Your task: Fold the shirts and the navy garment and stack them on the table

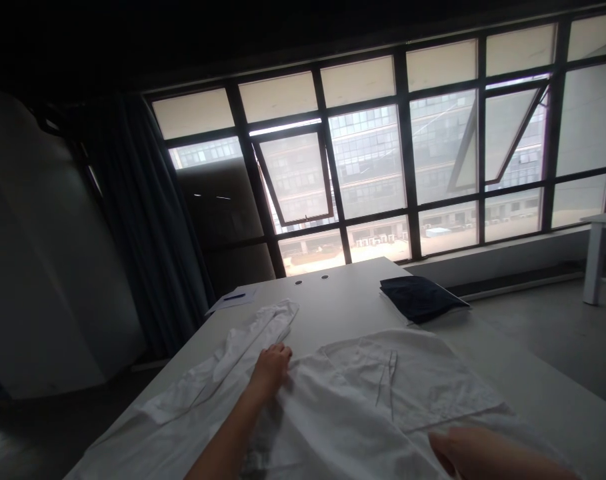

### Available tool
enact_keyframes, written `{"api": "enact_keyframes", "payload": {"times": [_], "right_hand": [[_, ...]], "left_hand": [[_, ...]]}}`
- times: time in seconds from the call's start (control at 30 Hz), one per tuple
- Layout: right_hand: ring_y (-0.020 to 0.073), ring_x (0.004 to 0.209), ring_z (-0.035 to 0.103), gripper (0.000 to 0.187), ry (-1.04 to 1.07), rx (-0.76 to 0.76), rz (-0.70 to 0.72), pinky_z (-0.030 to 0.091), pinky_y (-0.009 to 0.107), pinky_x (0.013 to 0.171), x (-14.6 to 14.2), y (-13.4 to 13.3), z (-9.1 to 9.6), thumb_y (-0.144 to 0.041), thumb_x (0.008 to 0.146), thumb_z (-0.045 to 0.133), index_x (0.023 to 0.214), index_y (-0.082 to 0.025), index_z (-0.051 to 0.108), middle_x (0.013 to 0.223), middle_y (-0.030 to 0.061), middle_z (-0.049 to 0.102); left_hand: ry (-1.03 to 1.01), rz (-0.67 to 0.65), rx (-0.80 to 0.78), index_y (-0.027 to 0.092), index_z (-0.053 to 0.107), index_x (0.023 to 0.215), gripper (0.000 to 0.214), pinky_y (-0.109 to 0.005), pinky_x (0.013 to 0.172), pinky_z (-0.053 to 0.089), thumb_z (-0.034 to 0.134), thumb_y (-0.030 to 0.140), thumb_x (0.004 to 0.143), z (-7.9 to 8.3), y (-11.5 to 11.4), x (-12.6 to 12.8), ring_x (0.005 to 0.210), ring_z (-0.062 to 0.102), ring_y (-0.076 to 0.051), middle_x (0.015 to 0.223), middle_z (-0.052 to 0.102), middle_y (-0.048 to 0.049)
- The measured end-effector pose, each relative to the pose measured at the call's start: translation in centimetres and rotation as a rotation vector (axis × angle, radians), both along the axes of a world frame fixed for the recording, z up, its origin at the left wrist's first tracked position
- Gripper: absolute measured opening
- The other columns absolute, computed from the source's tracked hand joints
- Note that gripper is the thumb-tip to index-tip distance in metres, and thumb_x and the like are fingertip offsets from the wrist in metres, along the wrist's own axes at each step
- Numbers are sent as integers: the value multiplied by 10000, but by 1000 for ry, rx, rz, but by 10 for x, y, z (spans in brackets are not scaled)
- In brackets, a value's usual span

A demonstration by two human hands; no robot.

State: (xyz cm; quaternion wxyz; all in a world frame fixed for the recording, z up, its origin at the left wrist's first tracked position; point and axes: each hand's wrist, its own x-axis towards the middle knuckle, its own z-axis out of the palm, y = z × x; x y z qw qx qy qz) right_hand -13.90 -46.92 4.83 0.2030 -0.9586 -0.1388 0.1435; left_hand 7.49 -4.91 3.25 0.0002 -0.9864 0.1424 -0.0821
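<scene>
A wrinkled white garment lies spread over the near part of the white table, with what looks like a sleeve stretched toward the far left. Two thin cord-like strands lie on its right half. My left hand is on the garment near its upper middle, fingers curled against the fabric. At the bottom right, my right hand is closed at the garment's lower right part. It is slightly blurred, and its fingertips are partly hidden from me.
The white table reaches toward the windows. A dark folded cloth lies at its right edge. Papers with a dark pen rest at the far left. A blue curtain hangs left; another white table stands right.
</scene>
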Motion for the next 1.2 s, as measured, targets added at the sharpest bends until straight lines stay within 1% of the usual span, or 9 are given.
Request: {"api": "enact_keyframes", "payload": {"times": [0.07, 0.17, 0.33, 0.47, 0.63, 0.87, 1.0, 1.07, 1.2], "right_hand": [[264, 854, 662, 173, -34, 37, 25, 366, 320, 677, 18, 15, 4, -363, 777, 602, 906, -265, 661, 939, 61, 744], [251, 849, 659, 188, -110, 96, 49, 381, 322, 702, 44, 41, -6, -363, 828, 577, 961, -251, 647, 919, 56, 738], [215, 805, 658, 123, -256, 149, -32, 400, 310, 710, 61, 63, -39, -242, 845, 531, 941, -225, 606, 912, 52, 727], [198, 774, 662, 89, -272, 191, -54, 407, 290, 687, 64, 60, -53, -234, 866, 528, 928, -235, 593, 873, 33, 724], [225, 860, 707, 152, -264, 163, -99, 442, 296, 741, 69, 56, -61, -147, 881, 507, 960, -225, 611, 921, 61, 752], [243, 986, 693, 285, -356, 83, 40, 502, 335, 851, 61, 59, -57, -118, 848, 504, 1043, -228, 680, 1089, 80, 727], [340, 1325, 548, 535, -483, 135, 398, 412, 480, 1109, 57, 59, -59, -359, 833, 683, 1361, -308, 613, 1474, 103, 579], [340, 1406, 482, 633, -536, 132, 568, 377, 490, 1154, 58, 57, -65, -461, 916, 624, 1517, -343, 466, 1562, 95, 494], [290, 1381, 521, 625, -798, 20, 640, 385, 451, 1158, 57, 49, -85, -428, 1023, 495, 1606, -319, 296, 1556, 98, 480]], "left_hand": [[38, -114, -26, 309, 689, 1121, 271, -277, 952, 401, 462, 229, 997, -3, -27, 1, 1071, 634, -184, 1146, 691, -13], [73, -207, -56, 351, 664, 1218, 325, -261, 934, 421, 440, 236, 1012, -11, -64, 3, 1028, 653, -165, 1160, 690, -1], [86, -195, -75, 316, 669, 1229, 333, -305, 923, 440, 423, 254, 1013, -30, -96, 5, 1026, 647, -202, 1144, 681, -50], [74, -131, -94, 244, 647, 1178, 304, -318, 923, 441, 390, 331, 1040, -40, -99, 11, 1061, 621, -225, 1148, 664, -92], [71, -74, -112, 238, 625, 1161, 310, -336, 945, 423, 361, 360, 1054, -45, -99, 20, 1065, 613, -229, 1165, 659, -95], [60, -7, -132, 224, 578, 1309, 417, -394, 1046, 384, 311, 398, 1039, -48, -101, 9, 1240, 548, -267, 1341, 619, -129], [126, -19, -112, 194, 450, 1506, 706, -500, 1182, 271, 389, 641, 963, -56, -96, -9, 1429, 405, -338, 1558, 465, -163], [169, -37, -96, 236, 354, 1581, 809, -543, 1232, 171, 359, 727, 939, -61, -89, -16, 1519, 274, -337, 1662, 321, -113], [191, 8, -69, 330, 274, 1612, 774, -604, 1235, 97, 253, 744, 959, -64, -66, -16, 1568, 148, -327, 1706, 191, -46]]}}
